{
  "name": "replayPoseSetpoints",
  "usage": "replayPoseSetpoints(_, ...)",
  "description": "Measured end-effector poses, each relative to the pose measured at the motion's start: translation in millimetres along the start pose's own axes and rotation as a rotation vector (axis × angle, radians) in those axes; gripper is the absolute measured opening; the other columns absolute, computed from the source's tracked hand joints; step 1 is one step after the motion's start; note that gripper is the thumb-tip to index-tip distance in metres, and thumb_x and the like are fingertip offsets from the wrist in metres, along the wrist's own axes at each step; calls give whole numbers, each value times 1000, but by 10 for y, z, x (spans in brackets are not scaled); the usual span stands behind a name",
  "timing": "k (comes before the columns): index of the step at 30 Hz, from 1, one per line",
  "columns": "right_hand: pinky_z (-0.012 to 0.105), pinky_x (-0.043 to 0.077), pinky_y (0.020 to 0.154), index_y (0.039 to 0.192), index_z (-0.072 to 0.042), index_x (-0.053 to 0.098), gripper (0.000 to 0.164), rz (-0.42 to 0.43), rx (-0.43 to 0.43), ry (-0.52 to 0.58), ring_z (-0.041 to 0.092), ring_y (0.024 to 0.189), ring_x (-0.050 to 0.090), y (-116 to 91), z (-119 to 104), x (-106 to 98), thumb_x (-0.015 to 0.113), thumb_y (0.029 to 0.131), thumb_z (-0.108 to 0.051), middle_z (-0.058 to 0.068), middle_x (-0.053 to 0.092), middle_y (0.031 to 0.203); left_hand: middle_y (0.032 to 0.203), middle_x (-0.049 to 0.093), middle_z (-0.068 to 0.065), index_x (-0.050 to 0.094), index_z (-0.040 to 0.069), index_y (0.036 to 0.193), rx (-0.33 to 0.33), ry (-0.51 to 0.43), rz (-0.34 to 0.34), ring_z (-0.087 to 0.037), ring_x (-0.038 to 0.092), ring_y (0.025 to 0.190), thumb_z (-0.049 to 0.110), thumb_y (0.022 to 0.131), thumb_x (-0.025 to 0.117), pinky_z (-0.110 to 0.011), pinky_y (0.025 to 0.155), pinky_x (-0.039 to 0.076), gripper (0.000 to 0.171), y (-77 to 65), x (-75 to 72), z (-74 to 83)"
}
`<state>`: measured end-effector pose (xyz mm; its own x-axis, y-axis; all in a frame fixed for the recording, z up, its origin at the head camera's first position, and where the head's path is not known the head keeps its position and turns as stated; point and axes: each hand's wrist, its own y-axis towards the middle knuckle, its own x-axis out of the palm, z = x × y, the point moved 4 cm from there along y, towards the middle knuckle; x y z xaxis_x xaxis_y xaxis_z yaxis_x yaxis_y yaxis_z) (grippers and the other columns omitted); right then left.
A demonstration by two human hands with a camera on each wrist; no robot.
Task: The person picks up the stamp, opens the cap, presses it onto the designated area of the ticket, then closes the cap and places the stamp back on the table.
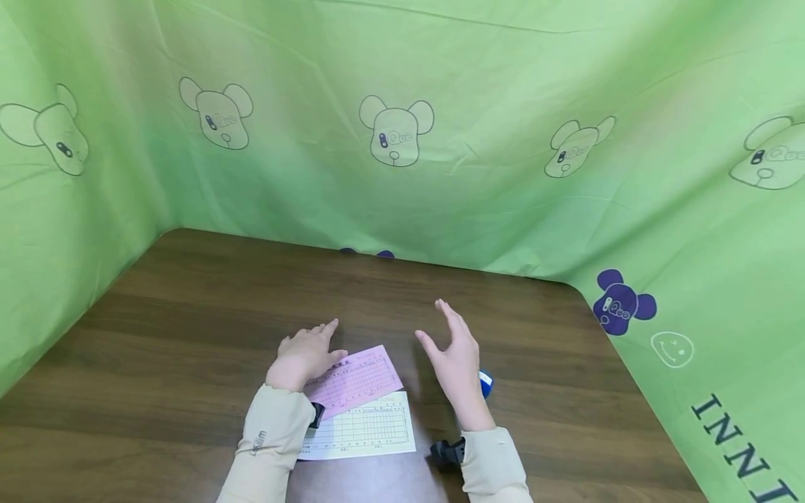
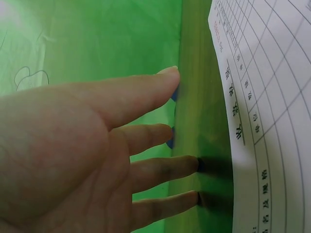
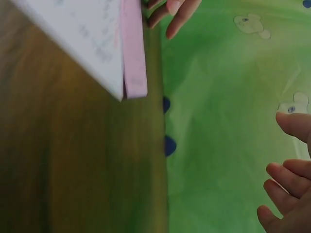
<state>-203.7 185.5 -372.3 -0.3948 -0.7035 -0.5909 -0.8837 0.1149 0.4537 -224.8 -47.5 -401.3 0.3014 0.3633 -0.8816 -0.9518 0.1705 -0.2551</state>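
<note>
Two printed forms lie on the table in the head view: a pink slip (image 1: 365,377), tilted, overlaps the top of a white slip (image 1: 380,425). At the pink slip's left end is my left hand (image 1: 305,358), its fingers stretched out, with the thumb near the slip's upper edge. In the left wrist view, several fingers (image 2: 165,170) of that hand extend beside the white slip (image 2: 272,92) and grip nothing. My right hand (image 1: 458,360), fingers spread and empty, is to the right of the slips. A blue object (image 1: 486,384) is partly hidden behind it.
The brown wooden table (image 1: 207,300) is enclosed at the back and sides by a green curtain (image 1: 302,140) printed with bear heads. A black wrist device (image 1: 446,453) sits by the right sleeve. The slips lie near the table's front.
</note>
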Motion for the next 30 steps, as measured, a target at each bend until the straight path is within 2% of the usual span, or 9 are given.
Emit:
replayPoseSetpoints(4,48,43,103,133,-4,56,60,80,-27,-21,32,123,56,-80,158,-126,80,78,-14,13,64,127,153,38,-15,32,14,152,1,11,-10,-41,35,141,38,95,58,-62,110,30,67,3,5,-1)
replayPoseSetpoints(8,47,44,99,130,-3,58,59,101,28,-32,32,120,58,-178,317,-232,81,76,-11,12,67,123,153,39,-16,34,12,150,11,10,-5,-42,35,141,37,95,58,-62,108,33,65,9,7,-3)
replayPoseSetpoints(12,47,44,99,130,-4,59,57,70,119,-32,31,122,57,-238,418,-328,80,77,-12,11,67,124,153,39,-16,37,11,149,14,3,5,-42,33,141,36,96,58,-63,107,33,63,17,2,-17)
replayPoseSetpoints(17,46,44,102,131,-4,58,57,-23,234,-27,31,125,56,-297,524,-432,79,80,-16,12,67,125,153,39,-17,39,8,148,25,1,8,-43,34,141,35,95,58,-63,106,35,62,21,-2,-19)
replayPoseSetpoints(19,38,47,100,132,-5,57,57,-69,279,-25,30,125,57,-327,570,-458,78,81,-18,12,67,125,152,40,-16,40,8,147,30,3,12,-42,35,140,35,95,58,-63,106,36,61,19,-5,-18)
replayPoseSetpoints(21,23,48,94,132,-5,57,56,-106,317,0,28,123,59,-357,614,-477,77,82,-18,12,66,126,152,41,-16,41,7,146,33,6,15,-41,36,140,34,95,58,-62,106,37,61,17,-9,-17)
replayPoseSetpoints(24,4,42,85,133,-3,56,54,-134,374,76,28,121,60,-405,675,-500,76,84,-14,15,65,127,151,41,-16,42,6,145,36,8,17,-41,36,140,34,95,59,-62,106,37,60,10,-13,-11)
replayPoseSetpoints(26,1,42,80,132,-1,56,52,-143,409,127,30,117,62,-435,703,-508,75,85,-11,19,64,127,151,42,-16,43,5,145,37,10,19,-41,36,140,34,95,59,-62,105,37,59,8,-15,-8)
replayPoseSetpoints(30,7,46,74,129,1,59,49,-162,466,138,30,110,64,-479,750,-503,75,84,-14,26,61,127,151,42,-17,44,4,144,36,9,19,-41,37,139,34,95,59,-63,104,38,59,6,-14,-9)
